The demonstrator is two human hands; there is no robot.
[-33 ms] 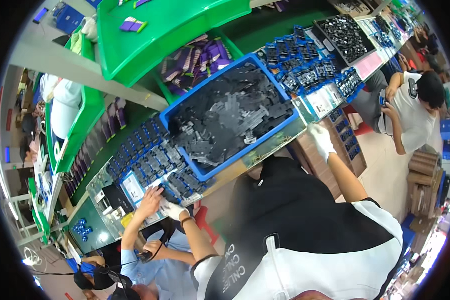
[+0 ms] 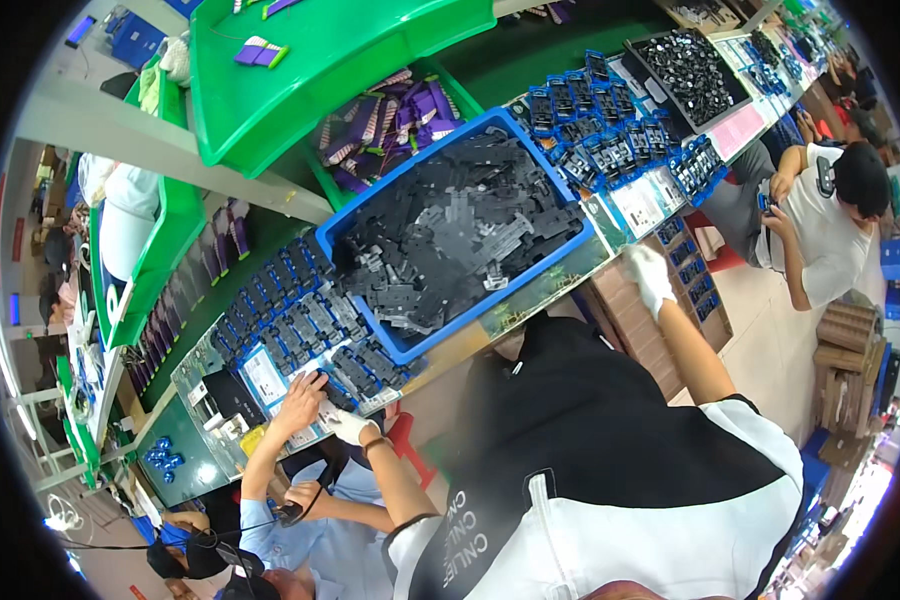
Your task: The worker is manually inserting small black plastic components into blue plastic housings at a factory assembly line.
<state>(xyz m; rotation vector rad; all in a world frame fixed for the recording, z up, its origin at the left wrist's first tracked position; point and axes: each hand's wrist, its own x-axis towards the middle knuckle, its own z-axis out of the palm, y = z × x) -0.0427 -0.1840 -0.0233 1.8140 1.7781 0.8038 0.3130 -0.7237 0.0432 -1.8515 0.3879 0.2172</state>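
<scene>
My left hand (image 2: pixel 350 427), in a white glove, is at the front edge of the workbench. Its fingers point toward a blue-and-black part (image 2: pixel 342 396) and are partly hidden, so any hold is unclear. Right beside it, a co-worker's bare hand (image 2: pixel 302 400) reaches over the same spot. My right hand (image 2: pixel 651 278), also gloved in white, hangs by the bench edge to the right with fingers extended and nothing visible in them. Between my hands stands a blue bin (image 2: pixel 410 352) heaped with flat black plastic pieces (image 2: pixel 450 230).
Rows of blue-and-black assemblies (image 2: pixel 295 325) flank the bin, with more assemblies (image 2: pixel 600 125) on the right. A black tray (image 2: pixel 685 80) holds small dark parts. Green trays (image 2: pixel 320 80) rise behind, near purple pieces (image 2: pixel 395 125). One person (image 2: pixel 820 225) sits at right, another (image 2: pixel 330 540) at lower left.
My right hand has shifted slightly to the right, away from the bench edge. My left hand stays in nearly the same place.
</scene>
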